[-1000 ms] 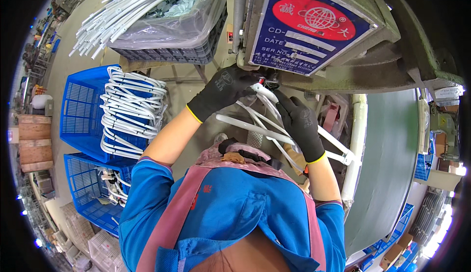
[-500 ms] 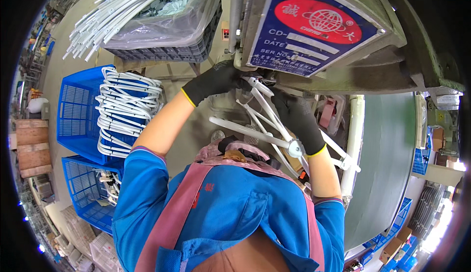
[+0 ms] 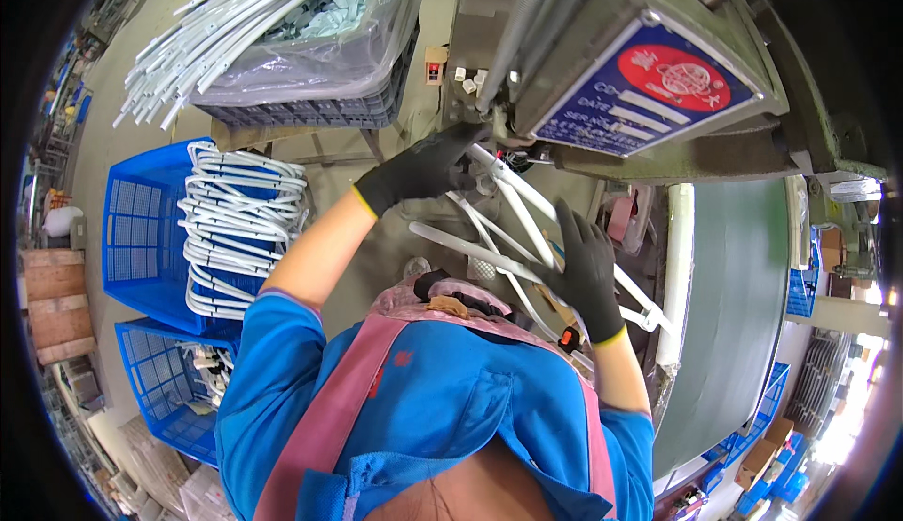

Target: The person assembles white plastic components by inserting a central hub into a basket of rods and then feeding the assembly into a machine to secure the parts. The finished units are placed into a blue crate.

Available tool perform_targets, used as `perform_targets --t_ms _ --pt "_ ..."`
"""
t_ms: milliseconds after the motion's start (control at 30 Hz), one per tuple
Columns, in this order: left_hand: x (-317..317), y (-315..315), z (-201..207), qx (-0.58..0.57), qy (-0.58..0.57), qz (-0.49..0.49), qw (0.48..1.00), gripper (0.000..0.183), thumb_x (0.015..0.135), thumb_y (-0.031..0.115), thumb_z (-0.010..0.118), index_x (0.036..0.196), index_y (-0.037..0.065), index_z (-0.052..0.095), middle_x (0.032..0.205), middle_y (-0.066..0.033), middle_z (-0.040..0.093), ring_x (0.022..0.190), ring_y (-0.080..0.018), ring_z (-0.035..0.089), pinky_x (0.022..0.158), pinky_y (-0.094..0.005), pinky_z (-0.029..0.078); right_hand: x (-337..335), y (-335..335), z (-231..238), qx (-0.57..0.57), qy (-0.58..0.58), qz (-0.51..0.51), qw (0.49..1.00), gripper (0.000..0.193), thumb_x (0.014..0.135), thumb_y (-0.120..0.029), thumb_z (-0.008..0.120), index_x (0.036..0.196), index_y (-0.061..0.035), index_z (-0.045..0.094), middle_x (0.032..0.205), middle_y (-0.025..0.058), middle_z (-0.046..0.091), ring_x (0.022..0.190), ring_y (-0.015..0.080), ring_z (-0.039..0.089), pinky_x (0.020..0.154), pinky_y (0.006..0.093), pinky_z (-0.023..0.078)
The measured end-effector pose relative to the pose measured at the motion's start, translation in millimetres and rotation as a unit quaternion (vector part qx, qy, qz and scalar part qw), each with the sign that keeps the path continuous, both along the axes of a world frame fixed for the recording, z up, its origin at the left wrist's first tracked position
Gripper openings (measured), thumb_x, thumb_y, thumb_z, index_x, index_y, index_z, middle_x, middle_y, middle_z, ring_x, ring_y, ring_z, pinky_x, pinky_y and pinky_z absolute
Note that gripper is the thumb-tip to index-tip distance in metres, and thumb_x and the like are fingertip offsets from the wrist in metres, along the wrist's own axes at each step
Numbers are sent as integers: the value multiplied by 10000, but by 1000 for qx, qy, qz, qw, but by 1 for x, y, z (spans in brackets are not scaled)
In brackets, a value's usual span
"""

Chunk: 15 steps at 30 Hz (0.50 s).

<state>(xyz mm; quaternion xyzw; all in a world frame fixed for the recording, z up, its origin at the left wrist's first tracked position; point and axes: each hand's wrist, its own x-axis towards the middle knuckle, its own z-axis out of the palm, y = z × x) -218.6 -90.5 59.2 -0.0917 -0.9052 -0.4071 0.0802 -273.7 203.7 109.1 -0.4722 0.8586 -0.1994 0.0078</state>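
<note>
A white-painted tubular frame (image 3: 519, 213) with several joined legs is tilted beneath the press head. My left hand (image 3: 419, 168), in a black glove with a yellow cuff edge, is closed at the frame's upper end, close under the machine. Some of its fingertips are hidden there. Over the joint where the tubes cross lies my right hand (image 3: 585, 272), gloved alike, its fingers stretched out along the tubes and its thumb apart. The frame's lower legs run out past this hand toward the right.
Overhead is the press machine (image 3: 771, 117) with a blue and red plate (image 3: 649, 88). A green conveyor belt (image 3: 729, 286) runs at right. Blue crates (image 3: 141, 239) with bent white tubes (image 3: 235, 229) stand left; a grey crate (image 3: 301, 112) bears long white tubes (image 3: 216, 32).
My right hand has shifted down over the joint and its fingers have straightened. My left hand has moved slightly down. The view has swung, so the machine plate sits farther right.
</note>
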Motion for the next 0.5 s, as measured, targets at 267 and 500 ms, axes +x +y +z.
perform_targets --t_ms 267,500 --pt "7 -7 -17 29 118 -17 992 618 765 -34 548 1360 2 384 1285 -233 500 1157 -364 529 986 -391 433 36 63 -26 102 144 -156 972 770 636 -230 749 1317 -57 435 1108 128 558 999 322 555 849 464 427" --pt "2 -10 -17 44 105 -2 993 564 780 -61 486 1336 5 420 1285 -237 517 1193 -362 517 1010 -396 422 28 65 -34 82 102 -160 978 592 652 -115 697 1216 -106 518 934 100 581 859 318 587 709 434 477"
